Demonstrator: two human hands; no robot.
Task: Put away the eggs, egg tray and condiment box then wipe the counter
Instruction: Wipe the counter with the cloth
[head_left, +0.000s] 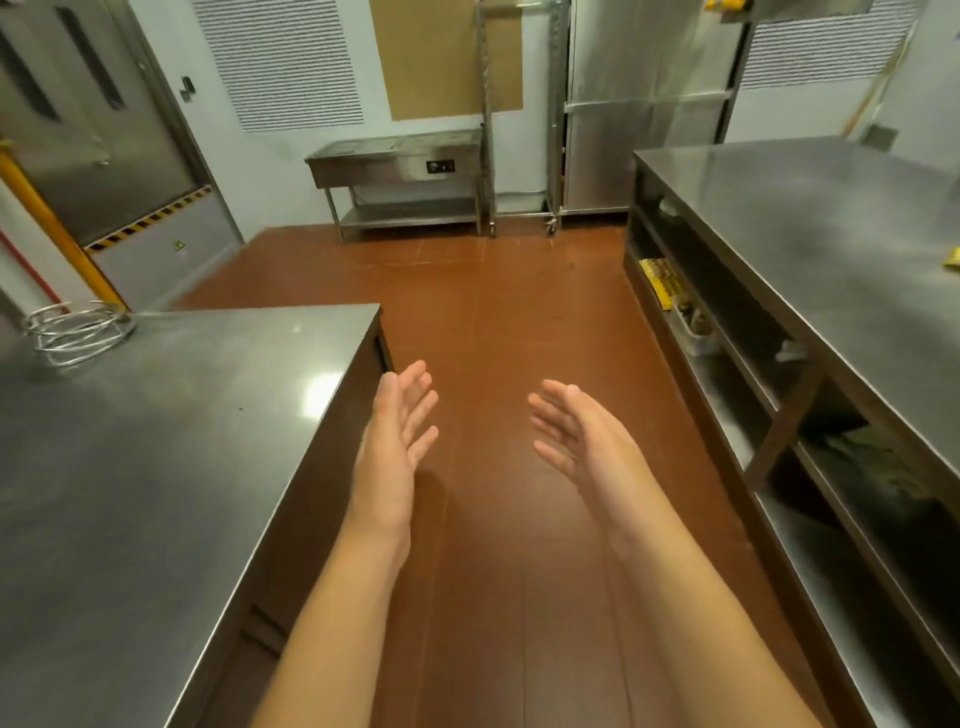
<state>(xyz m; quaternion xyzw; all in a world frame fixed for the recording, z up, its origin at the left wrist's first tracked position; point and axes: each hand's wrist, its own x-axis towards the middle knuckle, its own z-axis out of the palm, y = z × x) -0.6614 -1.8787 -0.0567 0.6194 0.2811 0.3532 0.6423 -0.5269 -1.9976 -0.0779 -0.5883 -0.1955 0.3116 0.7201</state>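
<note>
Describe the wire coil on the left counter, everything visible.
The wire coil is a bundle of thin, shiny silver-looking metal loops, stacked loosely into a low ring, with stray ends poking up at its top. It lies flat at the far left corner of the steel counter, resting on its surface. Nothing else touches it; both hands are well away, over the floor.

Steel counter (156, 467) at lower left holds a wire whisk head (78, 332) at its far corner; steel table (831, 234) at right carries a yellow item (953, 257) at the frame edge.
</note>
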